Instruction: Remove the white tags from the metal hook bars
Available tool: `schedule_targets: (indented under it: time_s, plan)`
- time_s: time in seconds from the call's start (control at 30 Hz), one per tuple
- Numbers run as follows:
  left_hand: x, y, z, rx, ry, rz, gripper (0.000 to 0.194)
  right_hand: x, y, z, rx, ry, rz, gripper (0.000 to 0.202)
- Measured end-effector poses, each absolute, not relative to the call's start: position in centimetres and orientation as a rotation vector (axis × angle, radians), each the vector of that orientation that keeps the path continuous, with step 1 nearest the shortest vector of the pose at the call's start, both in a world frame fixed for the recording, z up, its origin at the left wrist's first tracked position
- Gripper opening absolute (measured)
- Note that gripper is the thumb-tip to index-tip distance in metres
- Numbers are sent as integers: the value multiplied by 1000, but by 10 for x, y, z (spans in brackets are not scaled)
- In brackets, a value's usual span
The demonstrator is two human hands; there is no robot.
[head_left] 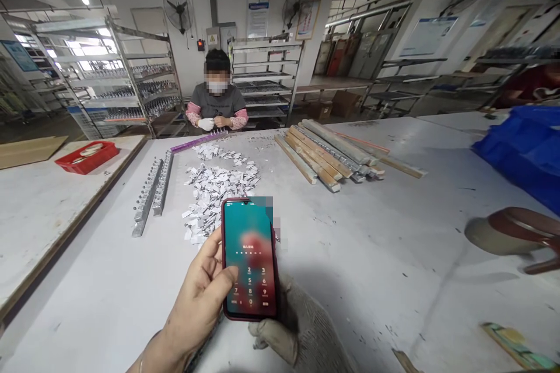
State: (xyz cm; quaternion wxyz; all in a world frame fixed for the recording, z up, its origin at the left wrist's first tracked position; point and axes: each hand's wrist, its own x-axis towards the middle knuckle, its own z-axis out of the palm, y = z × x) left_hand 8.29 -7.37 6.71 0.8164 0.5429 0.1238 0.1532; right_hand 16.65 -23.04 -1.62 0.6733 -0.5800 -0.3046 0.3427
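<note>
A smartphone (pixel 250 259) in a dark red case is held upright above the table, its lit screen showing a passcode keypad. My bare left hand (pixel 196 291) grips its left side, with the thumb over the keypad near the 1 and the other fingers partly behind the phone. On my right hand (pixel 306 326) is a grey knit glove; it holds the phone from the lower right, thumb below the bottom edge, remaining fingers mostly hidden. Just beyond the phone lies a loose pile of small white pieces (pixel 219 183).
Two bars with small metal parts (pixel 151 195) lie left. Wooden bars (pixel 324 154) are stacked at back right. A co-worker (pixel 219 96) sits opposite near a purple strip (pixel 196 141). A red basket (pixel 87 157), brown mug (pixel 503 230) and blue material (pixel 525 151) are around.
</note>
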Motion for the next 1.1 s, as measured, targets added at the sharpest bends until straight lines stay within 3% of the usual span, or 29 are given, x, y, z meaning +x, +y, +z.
schedule_targets:
  time_s: [0.13,0.4,0.67,0.87,1.1]
  plan:
    - [82,-72,62,1210,289,334,76,168,-231,-12,-1264,-694,761,62]
    - [80,-79,75,1190,340,345,80,165,-225,-15,-1282,-718,736,73]
    - [79,-91,79,930,372,455,67,170,-245,8,-1354,-842,721,53]
    - [76,-90,76,991,430,464,79,171,-243,22,-1378,-945,644,54]
    - [74,-97,89,982,468,454,73,171,-243,23,-1348,-992,602,53]
